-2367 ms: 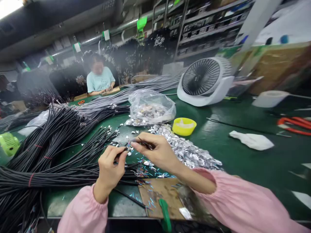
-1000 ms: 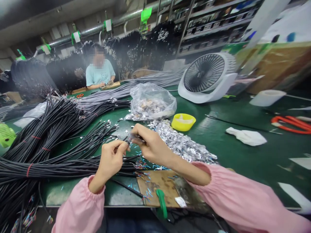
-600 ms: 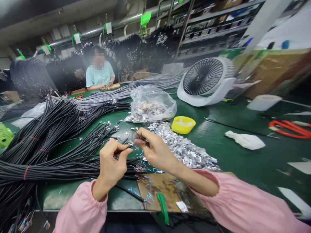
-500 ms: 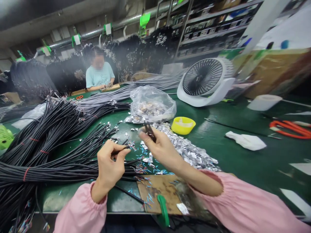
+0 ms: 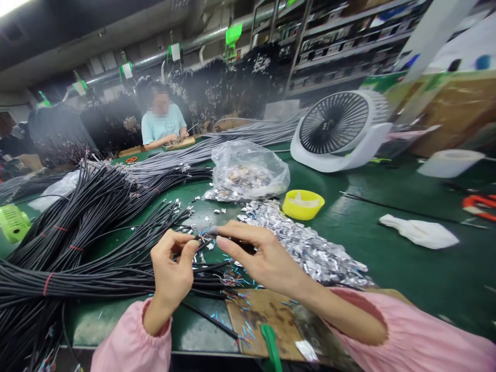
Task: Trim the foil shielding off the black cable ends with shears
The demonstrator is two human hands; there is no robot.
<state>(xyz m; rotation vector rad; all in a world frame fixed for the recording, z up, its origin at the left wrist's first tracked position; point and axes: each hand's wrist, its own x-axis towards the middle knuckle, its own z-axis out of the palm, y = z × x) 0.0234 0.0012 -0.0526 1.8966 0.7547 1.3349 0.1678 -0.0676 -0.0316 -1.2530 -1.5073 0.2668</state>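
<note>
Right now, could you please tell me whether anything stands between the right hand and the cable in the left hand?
Nothing visible does: the right hand is right beside the cable in the left hand; whether they touch is unclear.

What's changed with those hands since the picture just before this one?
The right hand has moved down and toward the left hand, its fingertips now close to the cable end there; the dark tool seen in it before is hard to make out. The left hand still pinches the cable. The fan and yellow tub stayed put.

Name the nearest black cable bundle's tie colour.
Red; the thin tie shows best in the head view.
</note>
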